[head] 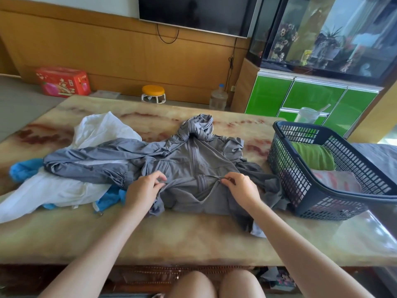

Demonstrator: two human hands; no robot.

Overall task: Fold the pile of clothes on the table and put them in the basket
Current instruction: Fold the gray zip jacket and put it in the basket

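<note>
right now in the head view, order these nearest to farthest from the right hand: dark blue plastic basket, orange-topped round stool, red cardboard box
1. Dark blue plastic basket, on the table just right of the right hand.
2. Orange-topped round stool, on the floor beyond the table.
3. Red cardboard box, far left by the wall.

Grey hoodie [193,160] lies spread, zip upward; white garment [60,190] and blue garment [23,168] crumpled at left; basket [322,203] at right holds green cloth [311,157].

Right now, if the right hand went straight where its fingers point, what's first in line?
More of the grey jacket that the right hand pinches; beyond that fold, probably the left hand, though height is unclear.
</note>
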